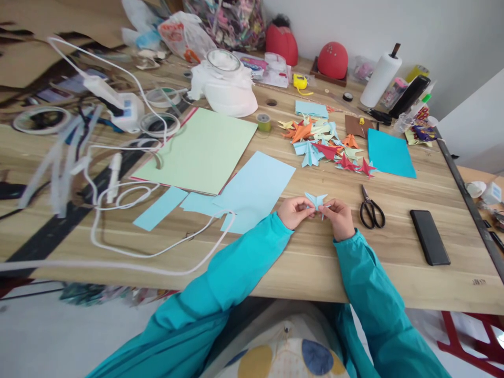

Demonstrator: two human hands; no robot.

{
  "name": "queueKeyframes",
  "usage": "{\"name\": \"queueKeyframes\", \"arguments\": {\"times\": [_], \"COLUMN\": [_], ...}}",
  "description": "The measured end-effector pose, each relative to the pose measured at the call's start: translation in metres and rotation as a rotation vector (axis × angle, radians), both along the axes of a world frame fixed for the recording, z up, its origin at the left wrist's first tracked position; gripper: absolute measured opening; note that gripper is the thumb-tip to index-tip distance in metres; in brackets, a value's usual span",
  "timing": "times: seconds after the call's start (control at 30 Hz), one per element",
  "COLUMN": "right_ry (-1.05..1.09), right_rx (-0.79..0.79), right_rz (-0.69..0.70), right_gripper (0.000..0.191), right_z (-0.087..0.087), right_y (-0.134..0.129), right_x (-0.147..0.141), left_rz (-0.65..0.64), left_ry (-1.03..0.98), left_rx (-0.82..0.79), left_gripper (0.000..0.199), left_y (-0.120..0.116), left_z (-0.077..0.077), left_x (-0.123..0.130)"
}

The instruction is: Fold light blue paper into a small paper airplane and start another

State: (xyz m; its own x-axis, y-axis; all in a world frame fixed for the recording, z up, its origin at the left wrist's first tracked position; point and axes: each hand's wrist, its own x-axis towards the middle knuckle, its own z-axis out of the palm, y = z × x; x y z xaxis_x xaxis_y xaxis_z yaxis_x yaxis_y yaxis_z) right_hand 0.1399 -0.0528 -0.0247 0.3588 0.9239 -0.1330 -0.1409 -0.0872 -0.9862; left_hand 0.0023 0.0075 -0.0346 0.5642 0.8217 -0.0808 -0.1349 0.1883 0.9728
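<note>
Between my two hands, just above the table's front part, is a small light-blue folded paper crane [316, 200]. My left hand [295, 211] pinches its left side between thumb and fingers. On the other side my right hand [339, 216] grips the paper with thumb and forefinger. Black-handled scissors [372, 210] lie to the right of my right hand. Beyond my hands sits a pile of folded paper cranes [326, 144] in orange, red, yellow and blue. Light-blue paper sheets [260, 184] lie to the left, partly overlapping a pale green sheet [200, 149].
A black phone [429, 237] lies at the right. Near the pile is a turquoise paper square [391, 153]. White cables [129, 252] loop over the left side, beside tape rolls [159, 125]. Red domes [333, 60], a yellow tape measure [300, 81] and a white roll [380, 80] stand at the back.
</note>
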Motion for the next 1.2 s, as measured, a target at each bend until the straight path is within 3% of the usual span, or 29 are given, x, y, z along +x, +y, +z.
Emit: {"name": "queueKeyframes", "arguments": {"times": [0.37, 0.67, 1.2], "right_ry": [0.052, 0.038, 0.034], "right_rx": [0.001, 0.016, 0.007], "right_rz": [-0.026, -0.018, -0.032], "right_gripper": [0.034, 0.031, 0.03], "right_z": [-0.0001, 0.0016, 0.0031], "right_y": [0.0007, 0.0004, -0.0001], "right_x": [-0.0001, -0.0009, -0.0025], "left_rz": [0.003, 0.012, 0.019], "left_ry": [-0.072, -0.093, -0.08], "left_rx": [-0.121, -0.124, -0.225], "left_gripper": [0.041, 0.044, 0.032], "left_y": [-0.0007, -0.0008, 0.0012], "left_z": [0.0032, 0.0025, 0.0088], "left_x": [0.0015, 0.0027, 0.0019]}}
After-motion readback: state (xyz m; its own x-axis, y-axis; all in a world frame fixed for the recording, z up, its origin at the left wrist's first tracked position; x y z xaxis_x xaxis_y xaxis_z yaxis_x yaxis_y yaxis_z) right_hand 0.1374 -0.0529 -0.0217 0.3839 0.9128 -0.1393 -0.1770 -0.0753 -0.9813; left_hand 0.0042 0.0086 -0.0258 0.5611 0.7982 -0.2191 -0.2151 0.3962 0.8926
